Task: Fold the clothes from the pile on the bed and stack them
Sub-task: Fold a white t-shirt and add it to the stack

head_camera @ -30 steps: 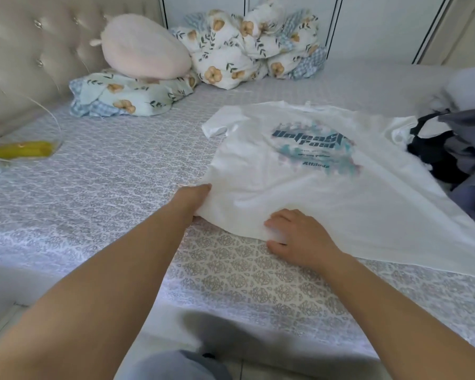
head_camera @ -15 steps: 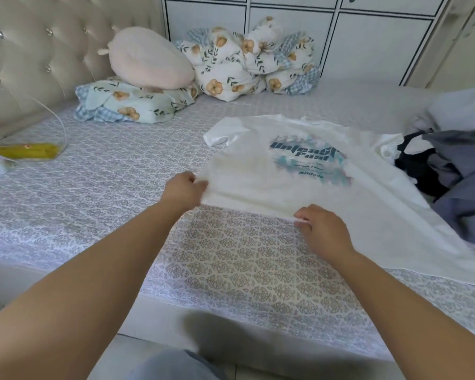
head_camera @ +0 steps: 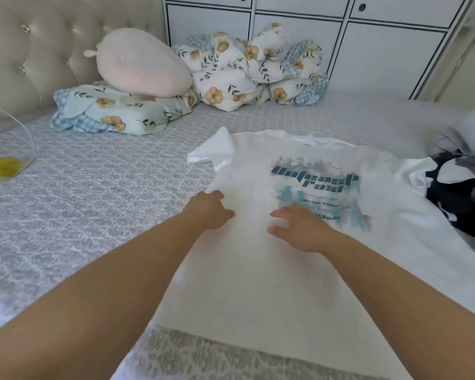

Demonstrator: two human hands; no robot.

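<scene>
A white T-shirt (head_camera: 272, 270) lies spread print-up on the bed (head_camera: 80, 204), with the left hand (head_camera: 207, 211) at its left edge and the right hand (head_camera: 299, 229) on its middle, both with relaxed fingers gripping nothing, beside the clothes pile (head_camera: 461, 193) at right.

We note matt white cloth on the T-shirt (head_camera: 258, 256), a woven patterned bedsheet (head_camera: 93, 201), and a glossy tufted headboard (head_camera: 39, 50), leather-like.
</scene>
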